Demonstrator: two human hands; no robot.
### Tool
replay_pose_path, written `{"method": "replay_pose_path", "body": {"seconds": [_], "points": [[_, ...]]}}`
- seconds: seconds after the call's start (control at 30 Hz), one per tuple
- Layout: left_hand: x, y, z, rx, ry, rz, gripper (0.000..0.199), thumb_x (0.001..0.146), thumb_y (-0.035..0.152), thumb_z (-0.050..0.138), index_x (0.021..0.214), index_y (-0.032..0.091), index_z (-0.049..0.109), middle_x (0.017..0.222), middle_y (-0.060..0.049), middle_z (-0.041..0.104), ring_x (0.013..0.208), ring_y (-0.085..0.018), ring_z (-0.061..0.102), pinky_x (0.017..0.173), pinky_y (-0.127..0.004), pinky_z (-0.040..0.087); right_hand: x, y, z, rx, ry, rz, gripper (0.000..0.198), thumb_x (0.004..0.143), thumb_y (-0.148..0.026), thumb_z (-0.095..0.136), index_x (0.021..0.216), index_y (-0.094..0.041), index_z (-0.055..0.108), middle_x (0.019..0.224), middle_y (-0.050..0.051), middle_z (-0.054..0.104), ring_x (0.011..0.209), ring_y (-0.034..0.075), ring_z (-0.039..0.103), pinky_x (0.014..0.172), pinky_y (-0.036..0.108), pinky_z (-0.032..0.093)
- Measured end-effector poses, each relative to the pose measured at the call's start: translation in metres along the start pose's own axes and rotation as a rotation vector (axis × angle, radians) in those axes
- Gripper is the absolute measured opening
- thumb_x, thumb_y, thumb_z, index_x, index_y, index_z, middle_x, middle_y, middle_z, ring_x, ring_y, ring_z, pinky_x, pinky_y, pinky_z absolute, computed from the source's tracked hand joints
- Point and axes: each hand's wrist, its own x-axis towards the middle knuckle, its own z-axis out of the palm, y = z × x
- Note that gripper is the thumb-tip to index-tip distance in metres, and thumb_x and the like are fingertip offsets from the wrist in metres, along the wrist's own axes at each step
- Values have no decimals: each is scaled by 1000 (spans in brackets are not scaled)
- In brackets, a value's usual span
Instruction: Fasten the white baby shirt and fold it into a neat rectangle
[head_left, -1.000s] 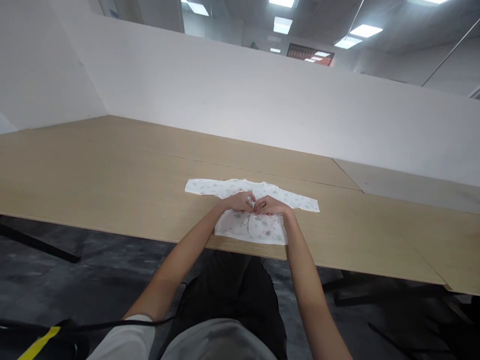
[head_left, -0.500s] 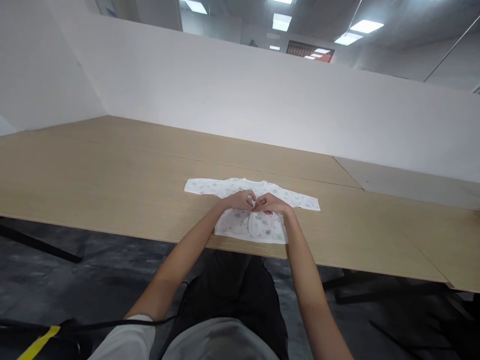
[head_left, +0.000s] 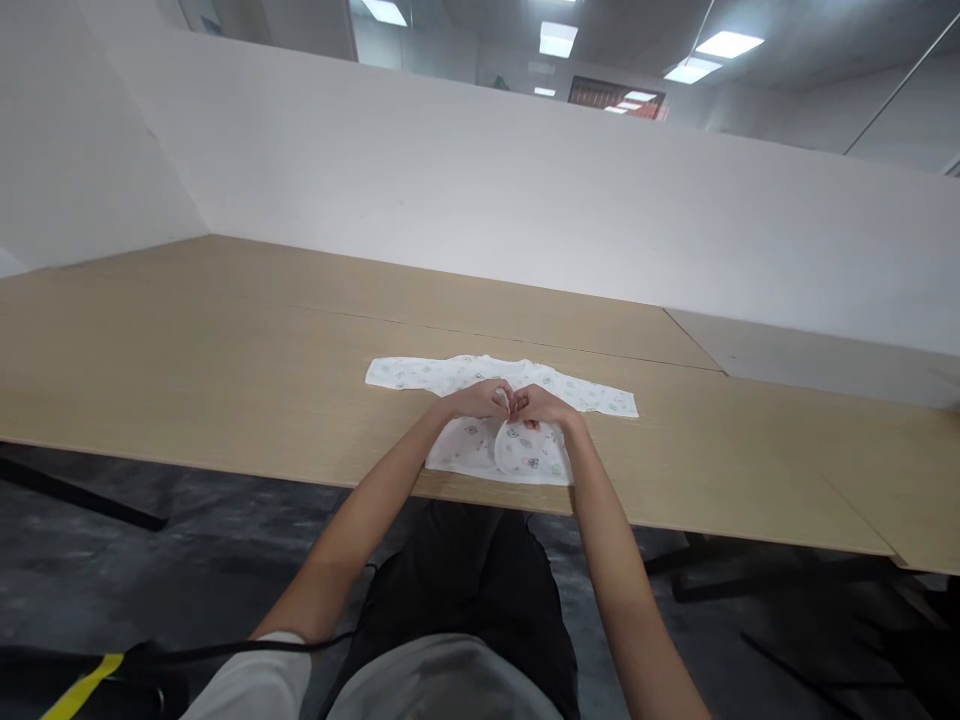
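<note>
Our left hand (head_left: 474,401) and right hand (head_left: 541,405) meet knuckle to knuckle at chest of small white printed baby shirt (head_left: 500,415), fingers of both pinched shut on front placket where flaps overlap. Looks like we're fiddling with fastening near collar; can't tell if anything's done up, lower front seems loose, so probably early days. Shirt lies flat near front edge of long light wooden table (head_left: 225,360), sleeves spread out sideways. Beyond: plain white partition wall (head_left: 480,180), ceiling light panels above, dark floor below.
</note>
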Motion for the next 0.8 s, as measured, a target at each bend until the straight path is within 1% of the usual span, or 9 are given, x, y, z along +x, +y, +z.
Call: {"method": "replay_pose_path", "body": {"seconds": [0.1,0.17,0.27,0.33,0.43,0.53,0.6,0.7,0.8], "points": [[-1,0,-4,-45,24,-12,37,65,27,61,98,15,48,71,1,57,52,-5,44,48,-15,33,-3,2,-4,8,-14,-11,24,64,-27,65,81,-10,60,59,0,53,43,5,44,41,16,34],[-1,-1,-8,-83,138,-6,39,68,28,60,101,16,46,73,0,58,53,-5,45,48,-15,33,-5,3,-8,38,11,-10,30,66,-31,66,87,-10,62,59,1,53,44,6,44,42,17,35],[4,-8,-12,-93,437,-7,33,72,30,57,100,14,49,81,-2,59,60,-6,49,53,-15,38,-2,5,-11,139,186,-41,30,69,-33,64,89,-10,62,62,2,53,47,7,46,44,17,36],[9,-14,-11,-14,535,-47,27,75,26,53,98,13,52,86,-3,60,65,-7,52,60,-16,42,8,4,-11,170,370,-35,27,74,-33,59,88,-10,61,61,2,53,47,7,46,44,17,35],[16,-22,-7,190,499,-94,23,78,19,47,97,13,57,94,-4,61,80,-9,56,72,-18,44,30,-2,-7,14,571,78,26,80,-36,54,84,-11,60,59,3,53,50,9,47,49,18,35],[23,-24,-6,398,458,-144,26,81,15,40,98,13,59,99,-5,62,90,-12,57,82,-20,44,51,-8,0,-273,625,213,28,80,-39,55,81,-11,60,75,8,59,68,13,54,59,20,37],[29,-22,-9,516,429,-200,27,82,15,38,96,13,61,99,-6,62,92,-14,57,84,-22,44,61,-10,5,-384,634,281,30,81,-41,54,84,-12,61,86,11,60,80,17,55,65,22,38],[39,-16,-12,600,412,-283,29,83,19,39,100,12,62,101,-10,60,95,-19,56,86,-28,44,65,-7,9,-412,669,313,28,80,-37,53,93,-13,61,93,11,59,88,19,55,70,22,39],[50,-11,-10,639,440,-332,35,83,21,41,113,17,58,109,-11,58,101,-23,55,89,-34,43,61,0,7,-343,696,301,21,76,-27,54,90,-14,63,92,10,60,87,17,55,69,20,38]]}}
